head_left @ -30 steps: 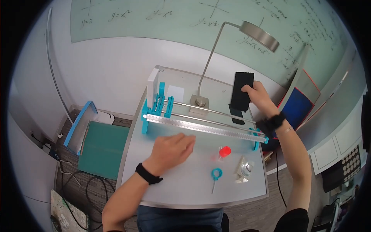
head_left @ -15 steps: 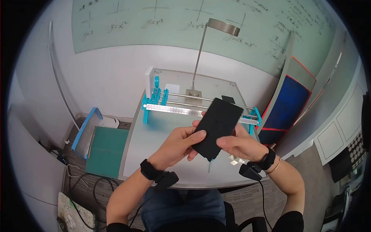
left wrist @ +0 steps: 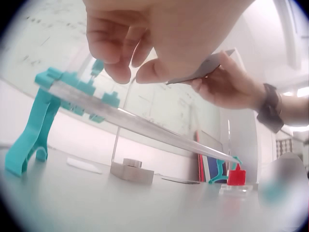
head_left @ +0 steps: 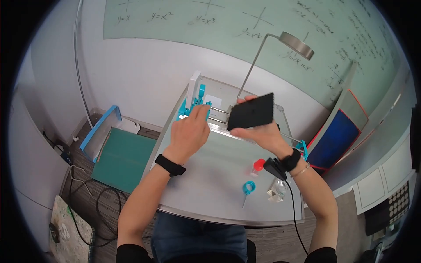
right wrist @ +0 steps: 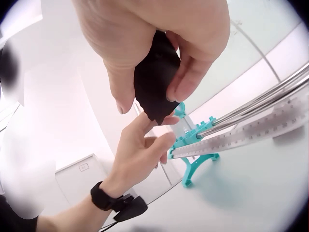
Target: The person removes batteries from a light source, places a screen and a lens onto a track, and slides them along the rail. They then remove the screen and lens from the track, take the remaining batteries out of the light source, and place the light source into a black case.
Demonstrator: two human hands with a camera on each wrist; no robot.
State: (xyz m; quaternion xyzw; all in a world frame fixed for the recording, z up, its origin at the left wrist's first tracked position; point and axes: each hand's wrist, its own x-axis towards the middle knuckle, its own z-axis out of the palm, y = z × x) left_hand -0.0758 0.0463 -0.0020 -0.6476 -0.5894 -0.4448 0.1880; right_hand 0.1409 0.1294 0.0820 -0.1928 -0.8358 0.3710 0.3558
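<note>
My right hand holds a flat black rectangular plate tilted above the rails, with the thumb on its near edge and the fingers behind. Over the left end of a metal-rail bench is my left hand, fingers loosely bent with nothing between them. In the left wrist view its fingertips hover above the teal holders. A white upright panel stands at that end, beside a round teal piece. Along the bench's front runs a clear ruler, partly hidden in the head view by the right hand.
Behind the rails a lamp arches up from its metal base. On the near right tabletop lie a red-topped piece, a teal ring on a rod and a lens in clear wrapping. The bench's right foot is teal.
The right hand first picked the black plate up from the back right, then both hands held it over the table. Now the left hand has let go and moved to the left holders.
</note>
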